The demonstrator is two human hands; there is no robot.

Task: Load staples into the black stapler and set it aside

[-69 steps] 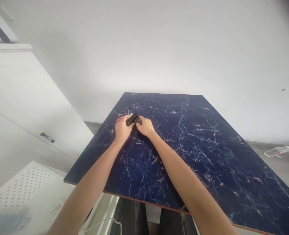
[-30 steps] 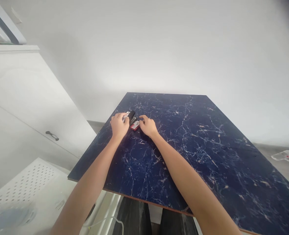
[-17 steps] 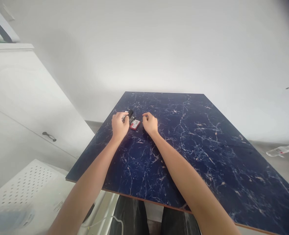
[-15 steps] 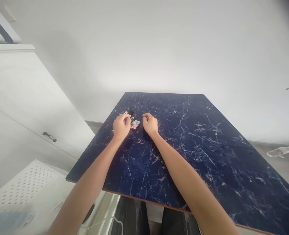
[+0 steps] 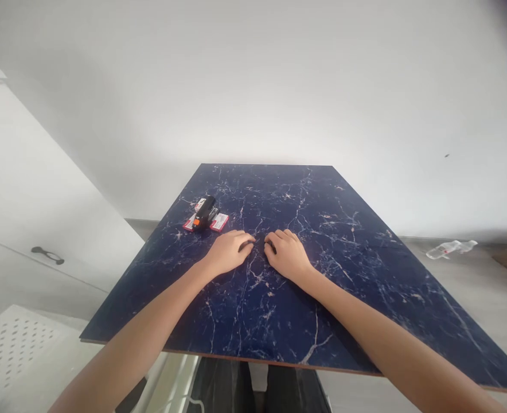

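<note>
On the dark blue marbled tabletop (image 5: 253, 338), my left hand (image 5: 231, 250) rests palm down. Its fingers curve forward, and a gap shows between thumb and forefinger. Facing it across a narrow strip of table is my right hand (image 5: 287, 252), curved the same way, thumb apart from the fingers. Neither hand holds anything that I can see. Beyond my left hand lies a black object with an orange part (image 5: 203, 213), its kind unclear. A small red-and-white box (image 5: 219, 222) sits close to its right side; other red-and-white pieces (image 5: 190, 222) are partly hidden at its left.
A white cabinet (image 5: 42, 189) with a dark handle stands left of the table. Below it is a white perforated surface (image 5: 12, 350). Clear plastic packaging (image 5: 450, 248) lies on the floor at right. A pale wall (image 5: 262, 86) rises behind the table.
My left hand has left the black object and boxes, moving right and toward me. My right hand has also come nearer to me, its fingers less closed. The view has shifted right.
</note>
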